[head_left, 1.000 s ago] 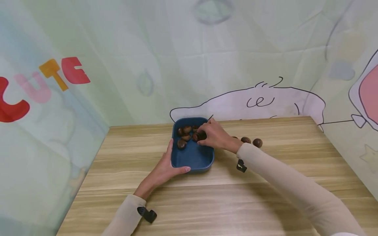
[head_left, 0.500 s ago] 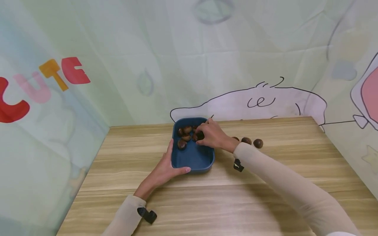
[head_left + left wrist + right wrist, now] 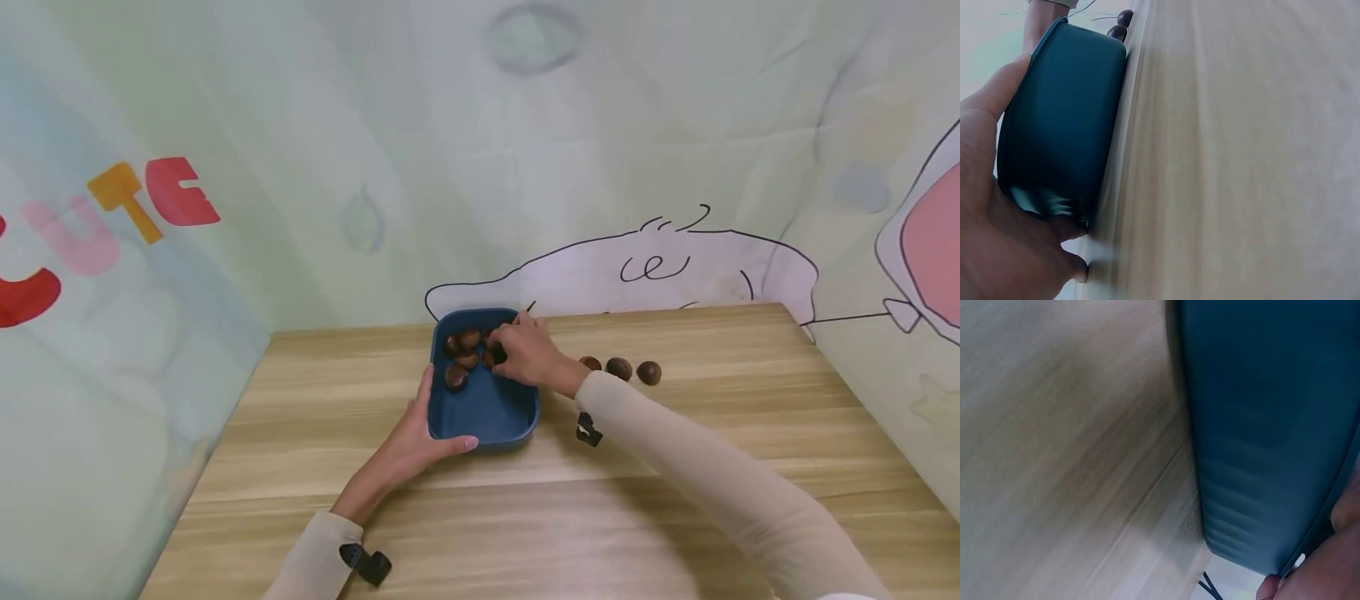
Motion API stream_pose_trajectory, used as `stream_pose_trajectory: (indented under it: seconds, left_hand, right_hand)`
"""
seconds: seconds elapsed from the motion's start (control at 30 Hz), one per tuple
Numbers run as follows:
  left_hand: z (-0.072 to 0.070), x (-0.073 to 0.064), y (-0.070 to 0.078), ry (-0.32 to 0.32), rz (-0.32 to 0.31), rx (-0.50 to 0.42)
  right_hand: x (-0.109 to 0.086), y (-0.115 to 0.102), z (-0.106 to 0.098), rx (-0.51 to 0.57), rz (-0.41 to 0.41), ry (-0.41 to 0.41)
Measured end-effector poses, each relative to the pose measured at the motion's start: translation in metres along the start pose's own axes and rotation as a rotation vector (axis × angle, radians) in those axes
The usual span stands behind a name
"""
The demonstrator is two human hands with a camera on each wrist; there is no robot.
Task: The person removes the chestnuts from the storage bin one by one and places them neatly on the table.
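A blue rectangular box (image 3: 487, 408) stands on the wooden table, with several glossy brown chestnuts (image 3: 456, 377) in its far left part. At the box's near left corner, my left hand (image 3: 408, 437) holds it, thumb over the near rim and fingers along the left wall. The left wrist view shows that hand (image 3: 997, 212) wrapped about the box wall (image 3: 1063, 112). My right hand (image 3: 528, 354) reaches over the right rim and pinches a dark chestnut, mostly hidden by the fingers. Only part of this hand (image 3: 1329, 569) shows in the right wrist view.
Three loose chestnuts (image 3: 618, 368) lie in a row on the table, right of the box and beyond the right forearm. A printed cloth backdrop (image 3: 337, 167) rises behind the table's far edge. Both wrists carry black straps with small cameras (image 3: 366, 563).
My right hand and forearm have shifted slightly left over the box, uncovering more of the nearest loose chestnut. The left hand keeps its hold. The head view has tilted a little.
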State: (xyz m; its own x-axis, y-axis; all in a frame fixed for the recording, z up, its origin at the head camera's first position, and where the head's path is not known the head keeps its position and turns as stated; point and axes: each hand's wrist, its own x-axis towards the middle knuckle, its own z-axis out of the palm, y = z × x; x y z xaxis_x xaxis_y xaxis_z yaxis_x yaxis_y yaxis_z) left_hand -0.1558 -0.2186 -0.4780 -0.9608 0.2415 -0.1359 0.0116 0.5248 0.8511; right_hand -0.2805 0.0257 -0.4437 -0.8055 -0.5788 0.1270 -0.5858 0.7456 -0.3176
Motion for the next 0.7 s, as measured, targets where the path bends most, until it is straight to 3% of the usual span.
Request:
stream_pose_trajectory:
  seconds: [0.7]
  left_hand:
    - [0.0006,0.0000,-0.0032,0.004,-0.011,-0.002]
  right_hand:
    - [0.0024,-0.0055,0.0065,-0.012,0.029,-0.019]
